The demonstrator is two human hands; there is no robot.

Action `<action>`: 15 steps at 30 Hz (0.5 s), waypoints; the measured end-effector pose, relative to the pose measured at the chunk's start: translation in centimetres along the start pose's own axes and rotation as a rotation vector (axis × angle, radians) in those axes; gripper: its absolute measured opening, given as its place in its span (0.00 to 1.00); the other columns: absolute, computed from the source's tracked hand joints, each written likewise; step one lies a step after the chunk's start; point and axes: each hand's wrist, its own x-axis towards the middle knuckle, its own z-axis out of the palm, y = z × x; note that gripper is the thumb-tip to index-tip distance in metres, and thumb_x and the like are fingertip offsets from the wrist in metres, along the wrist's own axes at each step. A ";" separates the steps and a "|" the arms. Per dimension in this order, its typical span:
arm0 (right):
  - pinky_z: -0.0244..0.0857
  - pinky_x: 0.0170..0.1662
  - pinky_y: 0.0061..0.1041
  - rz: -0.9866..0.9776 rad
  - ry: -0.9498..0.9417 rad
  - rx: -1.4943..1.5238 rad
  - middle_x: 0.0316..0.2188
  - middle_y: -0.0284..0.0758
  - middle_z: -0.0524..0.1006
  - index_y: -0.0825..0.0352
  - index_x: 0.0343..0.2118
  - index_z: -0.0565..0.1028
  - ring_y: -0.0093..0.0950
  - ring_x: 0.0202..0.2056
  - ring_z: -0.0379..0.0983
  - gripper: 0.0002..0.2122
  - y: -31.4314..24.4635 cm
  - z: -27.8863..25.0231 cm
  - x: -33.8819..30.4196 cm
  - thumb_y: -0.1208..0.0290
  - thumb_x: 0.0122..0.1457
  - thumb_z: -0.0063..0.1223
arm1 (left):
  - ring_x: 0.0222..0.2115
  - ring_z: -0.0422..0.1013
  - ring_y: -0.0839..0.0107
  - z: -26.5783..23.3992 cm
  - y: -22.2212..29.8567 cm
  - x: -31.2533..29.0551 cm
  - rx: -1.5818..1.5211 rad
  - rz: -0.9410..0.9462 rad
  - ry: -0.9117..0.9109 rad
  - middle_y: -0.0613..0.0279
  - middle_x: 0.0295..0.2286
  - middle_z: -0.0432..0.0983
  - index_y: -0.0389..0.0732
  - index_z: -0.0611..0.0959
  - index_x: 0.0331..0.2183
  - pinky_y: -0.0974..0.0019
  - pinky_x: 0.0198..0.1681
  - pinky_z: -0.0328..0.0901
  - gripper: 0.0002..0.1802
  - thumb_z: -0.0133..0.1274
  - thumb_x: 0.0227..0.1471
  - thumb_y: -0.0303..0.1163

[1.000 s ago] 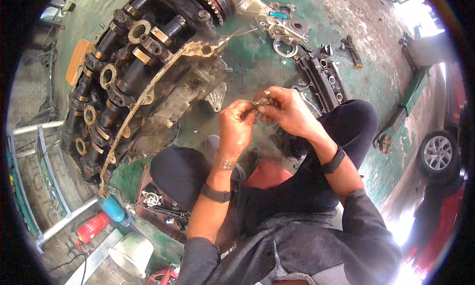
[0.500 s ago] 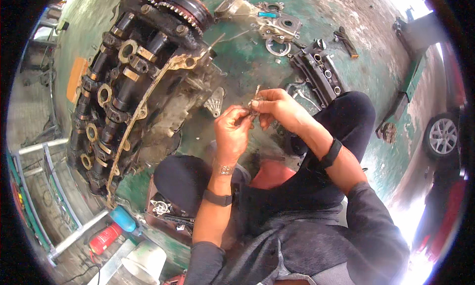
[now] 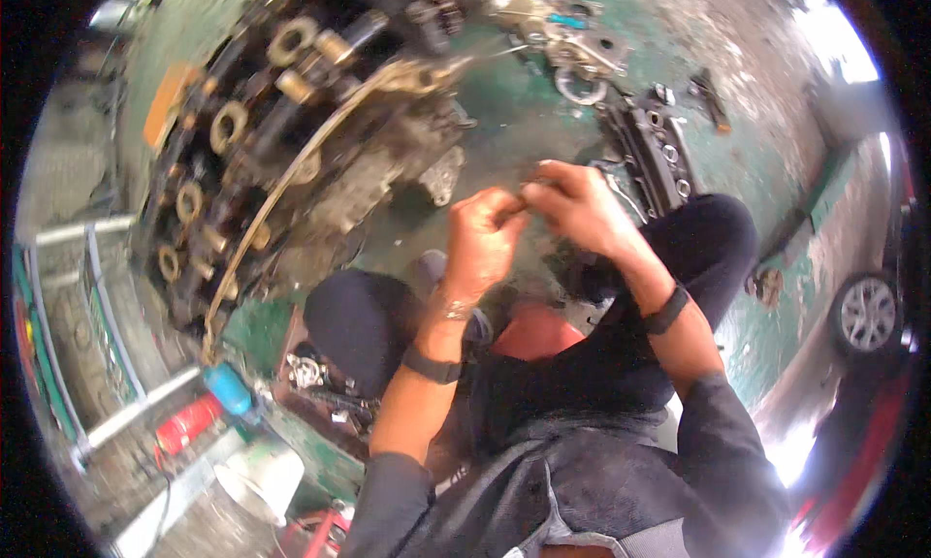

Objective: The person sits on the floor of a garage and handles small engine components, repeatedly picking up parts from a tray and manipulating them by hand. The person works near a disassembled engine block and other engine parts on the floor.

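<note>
My left hand (image 3: 482,243) and my right hand (image 3: 579,206) meet in front of my bent knees, fingers pinched and fingertips almost touching. Whatever small thing sits between them is hidden and blurred. Just left of my left hand stands a large engine (image 3: 364,185), its camshafts and bearing caps uppermost. A pale metal bracket (image 3: 441,177) shows between the engine and my left hand. Beyond my right hand a black valve cover (image 3: 642,156) lies on the green floor.
Metal engine housings (image 3: 587,49) lie on the floor at the far side. By my left knee is a tray of parts (image 3: 325,388). A red fire extinguisher (image 3: 189,422), a blue bottle (image 3: 227,390) and a white bucket (image 3: 262,480) stand lower left. A car wheel (image 3: 866,314) is at right.
The view has shifted and blurred, so the engine sits higher and further right. My hands remain pinched together; the small metallic piece that showed between them is no longer distinct.
</note>
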 end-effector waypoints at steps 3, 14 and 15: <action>0.54 0.21 0.20 0.120 0.061 0.033 0.17 0.25 0.65 0.68 0.28 0.72 0.15 0.19 0.60 0.11 0.3 0.0 0.1 0.64 0.59 0.48 | 0.24 0.71 0.75 0.2 0.7 0.1 -0.026 0.121 0.022 0.58 0.22 0.76 0.34 0.80 0.25 0.70 0.29 0.66 0.04 0.58 0.41 0.20; 0.50 0.23 0.19 0.122 0.158 0.312 0.19 0.24 0.64 0.63 0.25 0.69 0.17 0.20 0.56 0.11 0.9 0.6 0.6 0.63 0.62 0.44 | 0.21 0.69 0.75 -10.4 9.7 -8.0 -0.155 0.225 0.445 0.61 0.22 0.76 0.34 0.80 0.30 0.73 0.23 0.63 0.07 0.57 0.48 0.26; 0.50 0.23 0.19 0.137 0.145 0.392 0.19 0.24 0.63 0.62 0.25 0.68 0.17 0.20 0.56 0.11 1.1 0.7 0.7 0.63 0.62 0.44 | 0.19 0.69 0.75 -12.0 10.0 -10.7 -0.237 0.108 0.519 0.61 0.22 0.76 0.35 0.80 0.31 0.74 0.21 0.62 0.06 0.57 0.48 0.26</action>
